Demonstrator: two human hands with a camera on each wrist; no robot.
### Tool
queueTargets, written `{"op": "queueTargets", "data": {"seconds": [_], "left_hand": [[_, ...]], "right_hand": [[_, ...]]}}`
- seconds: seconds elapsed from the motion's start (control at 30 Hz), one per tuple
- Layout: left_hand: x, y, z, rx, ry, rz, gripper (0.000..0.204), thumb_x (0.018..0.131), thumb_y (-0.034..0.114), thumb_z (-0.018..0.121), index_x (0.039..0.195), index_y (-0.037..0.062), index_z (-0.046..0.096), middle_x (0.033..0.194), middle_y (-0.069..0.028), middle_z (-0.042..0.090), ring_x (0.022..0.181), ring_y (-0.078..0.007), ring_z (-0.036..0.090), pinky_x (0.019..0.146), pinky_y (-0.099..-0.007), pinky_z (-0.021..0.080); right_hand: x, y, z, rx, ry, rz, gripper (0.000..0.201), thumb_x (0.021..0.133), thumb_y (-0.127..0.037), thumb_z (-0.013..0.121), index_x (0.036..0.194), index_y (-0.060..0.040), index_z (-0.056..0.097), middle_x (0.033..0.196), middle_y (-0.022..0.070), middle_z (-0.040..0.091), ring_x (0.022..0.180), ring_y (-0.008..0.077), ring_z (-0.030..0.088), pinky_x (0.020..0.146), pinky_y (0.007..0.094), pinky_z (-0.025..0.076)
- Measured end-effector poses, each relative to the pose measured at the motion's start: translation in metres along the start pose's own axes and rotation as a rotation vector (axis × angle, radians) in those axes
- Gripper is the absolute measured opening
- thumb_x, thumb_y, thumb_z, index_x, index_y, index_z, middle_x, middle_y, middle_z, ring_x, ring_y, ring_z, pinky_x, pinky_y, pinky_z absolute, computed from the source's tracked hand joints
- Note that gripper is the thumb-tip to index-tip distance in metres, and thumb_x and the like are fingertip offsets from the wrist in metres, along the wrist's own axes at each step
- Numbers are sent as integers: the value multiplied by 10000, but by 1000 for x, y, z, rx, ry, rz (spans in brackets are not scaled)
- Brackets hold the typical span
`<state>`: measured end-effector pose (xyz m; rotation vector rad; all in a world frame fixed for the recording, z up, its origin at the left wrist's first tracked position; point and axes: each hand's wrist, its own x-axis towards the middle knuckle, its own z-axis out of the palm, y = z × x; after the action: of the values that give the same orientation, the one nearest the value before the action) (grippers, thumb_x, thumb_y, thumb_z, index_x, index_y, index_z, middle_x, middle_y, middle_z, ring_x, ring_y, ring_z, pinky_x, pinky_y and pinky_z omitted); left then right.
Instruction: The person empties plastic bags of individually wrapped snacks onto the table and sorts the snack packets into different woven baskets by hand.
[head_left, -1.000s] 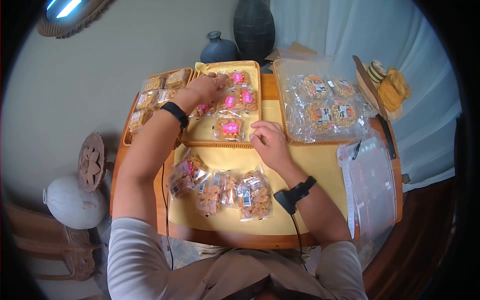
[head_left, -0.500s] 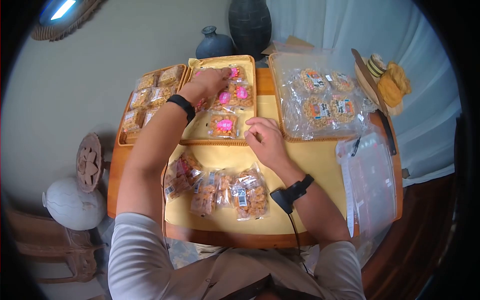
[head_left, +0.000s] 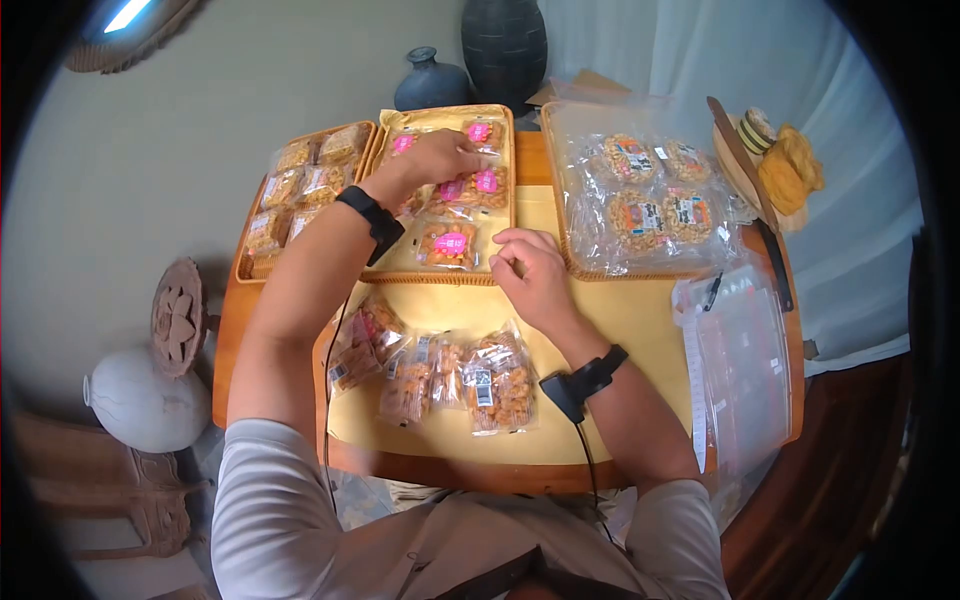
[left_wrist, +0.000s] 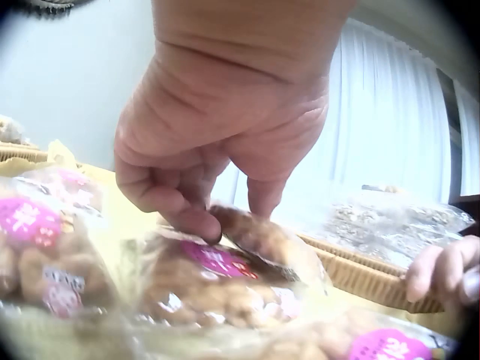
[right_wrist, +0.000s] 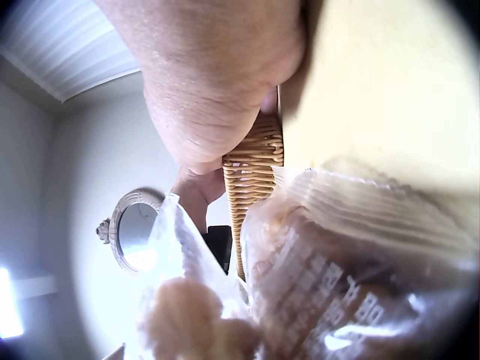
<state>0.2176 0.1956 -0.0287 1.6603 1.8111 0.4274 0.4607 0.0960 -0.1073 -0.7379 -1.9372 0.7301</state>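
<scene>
My left hand [head_left: 440,158] reaches over the middle wicker tray [head_left: 400,273], which holds clear packets of golden-brown snacks with pink labels. In the left wrist view, its thumb and curled fingers pinch a tilted snack packet [left_wrist: 274,244] at its upper edge. Another pink-labelled packet [left_wrist: 225,296] lies flat beneath it. A front packet [head_left: 447,245] sits near the tray's lower right. My right hand [head_left: 532,270], loosely curled and holding nothing, rests at the tray's front right corner. Several barcoded packets [head_left: 408,385] lie on the yellow paper in front of the trays.
A left tray [head_left: 258,268] holds several wrapped snacks. The right tray [head_left: 610,272] has bagged round snacks under plastic. Clear plastic bags [head_left: 745,350] and a pen [head_left: 712,292] lie at the right, near a long knife [head_left: 773,270]. A cable [head_left: 590,450] hangs from the right wrist.
My left hand has moved from the tray's back row toward the middle-right packets, uncovering a back-left packet. The right hand stays at the tray corner.
</scene>
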Motion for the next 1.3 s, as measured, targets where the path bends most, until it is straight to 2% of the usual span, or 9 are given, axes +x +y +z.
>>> {"op": "queueTargets", "data": {"seconds": [0.2,0.33,0.57,0.93,1.0,1.07,1.1,1.17,1.3], "left_hand": [[-8,-18,-7,-246,206,103,377,930,250,750,1162,-13,612,785,-42,650,684,-113,602,580,-261,472],[-46,-20,-52,-391,81,43,262,971,240,707,1116,36,629,808,-6,638,664,-63,558,589,-219,454],[-82,-44,-47,-440,-154,-10,248,976,227,707,1127,43,638,759,16,630,620,-65,565,569,-229,452],[39,-16,-48,-340,63,90,230,974,241,712,1089,67,614,733,33,551,602,-64,471,540,-225,393],[67,-35,-42,-343,22,113,361,955,307,735,1156,34,610,771,-6,612,629,-83,529,571,-246,440],[83,-38,-30,176,420,132,533,931,391,751,1254,1,586,880,-79,687,730,-134,613,648,-287,502],[90,-41,-26,178,408,138,533,931,391,751,1254,1,586,880,-79,687,730,-134,613,648,-287,502],[82,-32,-19,190,281,73,699,897,506,732,1354,3,565,1167,-229,709,1135,-356,667,972,-408,499],[45,-7,-23,159,341,55,659,889,489,727,1352,44,579,1169,-226,705,1118,-353,674,959,-406,515]], "right_hand": [[-1,0,-1,20,12,13,106,842,-124,696,783,-42,663,1103,97,718,1045,314,615,934,409,485],[-1,0,0,4,0,18,110,847,-136,688,790,-44,670,1110,88,718,1052,312,609,937,408,484],[-1,1,0,12,-10,46,125,874,-135,695,807,-34,665,1132,101,709,1089,305,591,965,404,461],[-2,2,0,18,15,4,90,844,-141,698,821,-57,676,1122,81,709,1037,320,601,925,413,484],[-3,5,-3,11,37,-10,91,845,-145,702,818,-61,680,1112,78,709,1030,322,601,922,415,484],[-2,-1,-2,21,15,13,91,844,-147,706,814,-63,684,1102,74,710,1030,323,600,921,417,484],[-2,-1,-2,19,16,16,93,843,-147,709,809,-65,683,1097,71,708,1031,322,598,916,417,488],[-3,1,-2,11,31,14,94,841,-147,710,806,-66,681,1097,71,708,1027,322,598,911,417,492],[-2,1,0,17,43,-7,100,838,-144,711,791,-66,672,1093,68,708,1019,322,597,898,418,502]]}}
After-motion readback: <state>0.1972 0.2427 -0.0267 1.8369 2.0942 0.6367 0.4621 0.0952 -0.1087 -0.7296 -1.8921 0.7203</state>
